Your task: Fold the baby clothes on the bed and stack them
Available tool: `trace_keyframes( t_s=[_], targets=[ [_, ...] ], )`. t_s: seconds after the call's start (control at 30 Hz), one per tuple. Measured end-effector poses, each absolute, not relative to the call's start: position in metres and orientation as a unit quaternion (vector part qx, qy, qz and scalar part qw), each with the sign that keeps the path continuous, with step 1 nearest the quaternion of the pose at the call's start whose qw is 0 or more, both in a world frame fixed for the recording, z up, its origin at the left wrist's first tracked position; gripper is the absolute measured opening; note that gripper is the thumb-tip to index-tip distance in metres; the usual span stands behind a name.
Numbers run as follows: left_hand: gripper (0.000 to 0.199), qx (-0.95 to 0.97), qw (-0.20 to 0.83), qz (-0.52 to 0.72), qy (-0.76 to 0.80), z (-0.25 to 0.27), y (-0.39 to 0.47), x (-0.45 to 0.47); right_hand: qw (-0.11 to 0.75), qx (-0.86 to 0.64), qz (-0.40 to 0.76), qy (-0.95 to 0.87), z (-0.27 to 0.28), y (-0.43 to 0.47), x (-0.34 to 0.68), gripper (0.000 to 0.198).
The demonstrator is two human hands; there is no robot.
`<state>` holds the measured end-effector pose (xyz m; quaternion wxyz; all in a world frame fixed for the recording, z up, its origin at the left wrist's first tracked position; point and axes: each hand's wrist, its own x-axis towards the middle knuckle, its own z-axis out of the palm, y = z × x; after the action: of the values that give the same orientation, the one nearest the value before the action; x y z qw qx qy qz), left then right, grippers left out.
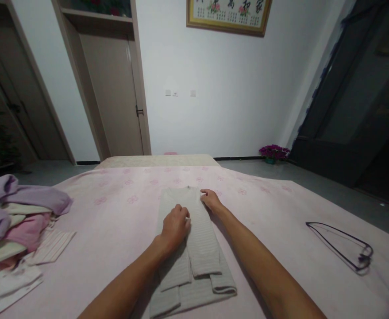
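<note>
A light grey ribbed knit sweater (202, 239) lies folded into a long narrow shape on the pink bedspread, with its sleeves laid down over the body. My left hand (176, 227) rests on the middle of it, fingers curled and closed at the edge of a folded layer. At the upper right side of the sweater, my right hand (211, 201) touches the border with thumb and index finger apart. Its other fingers are partly hidden.
A heap of purple, pink and cream clothes (28, 226) lies at the left on the flowered bedspread (108, 248). To the right is a thin black looped frame (340, 241). Beyond the bed stand a door (113, 88) and a pot of purple flowers (274, 153).
</note>
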<state>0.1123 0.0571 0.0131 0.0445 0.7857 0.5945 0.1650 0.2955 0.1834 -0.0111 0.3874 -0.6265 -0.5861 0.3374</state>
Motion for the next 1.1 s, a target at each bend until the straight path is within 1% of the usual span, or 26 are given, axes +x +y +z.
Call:
trace_keyframes(
  t_s=[0.03,0.07,0.13,0.17,0.2,0.23,0.3,0.37,0.43,0.5,0.63,0.77,0.83,0.93,1.03,1.1],
  targets=[
    [0.016,0.809,0.067,0.169,0.559,0.015,0.046,0.112,0.383,-0.631,0.352,-0.576,-0.010,0.184,0.294,0.051],
    [0.023,0.831,0.091,0.167,0.522,0.017,0.033,0.112,0.376,-0.635,0.368,-0.566,-0.009,0.184,0.293,0.051],
    [0.043,0.864,0.124,0.144,0.466,0.021,0.007,0.113,0.360,-0.636,0.400,-0.552,-0.006,0.184,0.290,0.046],
    [0.051,0.875,0.127,0.130,0.448,0.021,-0.006,0.114,0.354,-0.634,0.414,-0.549,-0.004,0.183,0.290,0.042],
    [0.054,0.884,0.123,0.117,0.436,0.022,-0.017,0.116,0.350,-0.630,0.426,-0.547,-0.002,0.182,0.289,0.039],
    [0.052,0.890,0.113,0.106,0.428,0.021,-0.025,0.117,0.348,-0.626,0.436,-0.545,0.000,0.181,0.288,0.035],
    [0.039,0.898,0.090,0.080,0.422,0.019,-0.035,0.121,0.351,-0.616,0.448,-0.544,0.002,0.178,0.287,0.032],
    [0.028,0.899,0.078,0.054,0.427,0.019,-0.036,0.124,0.359,-0.608,0.453,-0.544,0.005,0.176,0.285,0.032],
    [0.024,0.892,0.078,0.049,0.442,0.023,-0.034,0.123,0.368,-0.599,0.458,-0.545,0.007,0.174,0.283,0.033],
    [0.023,0.883,0.074,0.073,0.458,0.034,-0.031,0.118,0.379,-0.585,0.467,-0.544,0.010,0.173,0.280,0.038],
    [0.022,0.887,0.025,0.123,0.444,0.054,-0.031,0.107,0.388,-0.556,0.495,-0.543,0.012,0.175,0.275,0.048],
    [0.016,0.912,0.016,0.085,0.401,0.037,-0.033,0.109,0.373,-0.567,0.503,-0.536,0.005,0.179,0.276,0.042],
    [0.011,0.917,0.029,0.061,0.393,0.021,-0.033,0.112,0.369,-0.579,0.489,-0.538,0.002,0.181,0.278,0.038],
    [0.014,0.915,0.045,0.064,0.396,0.009,-0.034,0.115,0.376,-0.590,0.449,-0.555,0.001,0.184,0.280,0.040],
    [0.021,0.908,0.060,0.093,0.405,0.017,-0.035,0.117,0.373,-0.592,0.409,-0.586,0.002,0.188,0.278,0.046],
    [0.025,0.902,0.086,0.113,0.408,0.024,-0.037,0.118,0.362,-0.595,0.377,-0.610,0.001,0.190,0.277,0.048]
  ],
)
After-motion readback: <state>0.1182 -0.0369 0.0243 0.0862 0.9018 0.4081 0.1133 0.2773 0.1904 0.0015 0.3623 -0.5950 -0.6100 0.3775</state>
